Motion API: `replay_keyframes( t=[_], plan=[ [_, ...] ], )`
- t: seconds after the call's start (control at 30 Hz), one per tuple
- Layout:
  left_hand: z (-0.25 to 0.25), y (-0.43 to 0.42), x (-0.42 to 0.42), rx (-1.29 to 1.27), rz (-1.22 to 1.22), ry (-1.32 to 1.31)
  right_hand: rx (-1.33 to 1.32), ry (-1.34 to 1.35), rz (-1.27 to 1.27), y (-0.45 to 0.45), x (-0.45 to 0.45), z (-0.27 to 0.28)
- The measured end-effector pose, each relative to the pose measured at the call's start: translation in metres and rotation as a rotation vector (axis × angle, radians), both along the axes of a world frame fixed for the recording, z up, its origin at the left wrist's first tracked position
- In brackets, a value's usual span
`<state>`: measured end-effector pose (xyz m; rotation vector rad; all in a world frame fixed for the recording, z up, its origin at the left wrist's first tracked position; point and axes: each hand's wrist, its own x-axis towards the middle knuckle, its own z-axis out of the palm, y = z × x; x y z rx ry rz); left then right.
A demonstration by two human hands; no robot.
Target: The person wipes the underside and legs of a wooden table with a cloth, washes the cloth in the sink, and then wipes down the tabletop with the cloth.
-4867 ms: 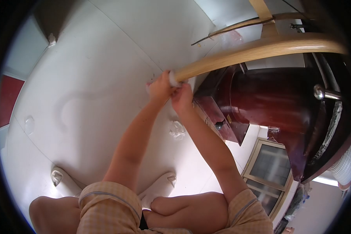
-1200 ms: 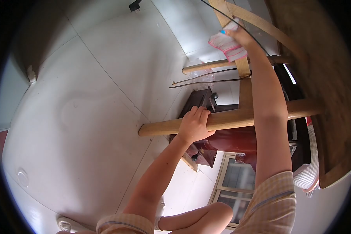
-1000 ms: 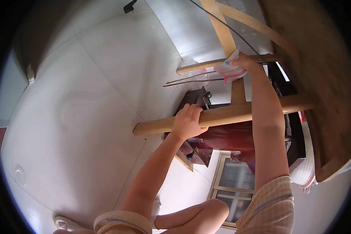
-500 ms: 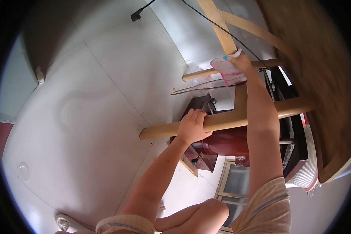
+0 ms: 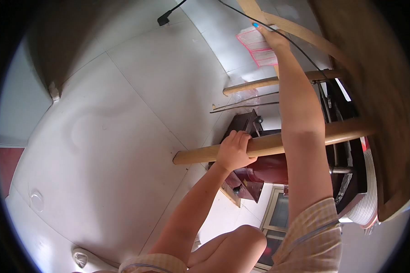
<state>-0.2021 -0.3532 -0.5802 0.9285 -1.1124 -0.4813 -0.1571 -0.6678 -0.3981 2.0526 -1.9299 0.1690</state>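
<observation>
My left hand [image 5: 235,151] is wrapped around a round wooden leg [image 5: 193,156], which belongs to a piece of wooden furniture with a brown panel [image 5: 392,113] on the right. Farther up, my right hand [image 5: 278,40] holds a white cloth [image 5: 258,48] with pink lines and edging. The cloth lies against a pale wooden crossbar [image 5: 250,8], partly covering it. Blue shows on my right thumbnail. A second wooden leg [image 5: 250,85] extends below the cloth, and my right forearm passes in front of the first leg.
A black cord [image 5: 300,48] runs across near my right hand. Its plug [image 5: 164,19] hangs over the pale tiled floor [image 5: 123,150]. Behind the held leg stands a dark red object [image 5: 266,169]. A white shoe [image 5: 82,259] shows at lower left.
My right hand has slid upward along the crossbar with the cloth. My left hand keeps its grip on the leg, while the whole view has shifted slightly.
</observation>
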Motion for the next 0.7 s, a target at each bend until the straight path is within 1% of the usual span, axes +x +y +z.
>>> replay_keyframes(
  t=[0.07,0.1,0.17,0.23,0.3,0.33,0.4,0.43,0.5,0.63,0.7],
  plan=[
    [0.0,-0.001,0.0,0.009,0.008,-0.004,0.002,-0.022,0.077,0.014,-0.002,0.007],
    [0.001,0.001,0.0,-0.005,0.001,-0.007,-0.012,-0.024,0.07,0.016,-0.009,0.012],
    [0.001,-0.001,0.001,0.005,-0.003,-0.006,0.141,0.054,0.171,0.01,-0.021,0.014],
    [0.003,-0.002,0.0,-0.018,0.044,-0.004,0.105,0.041,0.205,0.012,-0.038,0.012],
    [0.004,0.0,0.0,0.006,0.056,-0.007,0.171,0.26,0.173,0.011,-0.065,0.018],
    [0.002,-0.001,-0.001,-0.001,0.047,-0.005,0.271,0.204,0.133,0.023,-0.075,0.027],
    [0.001,0.0,-0.001,-0.006,0.041,-0.004,0.647,0.056,-0.07,0.05,-0.09,0.049],
    [0.002,-0.001,0.0,-0.015,0.042,-0.003,0.645,0.059,-0.07,0.049,-0.096,0.051],
    [0.003,-0.002,0.001,-0.017,0.057,-0.005,0.661,0.402,-0.326,0.049,-0.103,0.05],
    [0.004,0.0,0.003,-0.013,0.047,-0.011,0.681,0.348,-0.39,0.046,-0.108,0.052],
    [0.003,0.002,0.004,-0.004,0.026,-0.009,0.64,0.429,-0.362,0.048,-0.112,0.05]
  ],
)
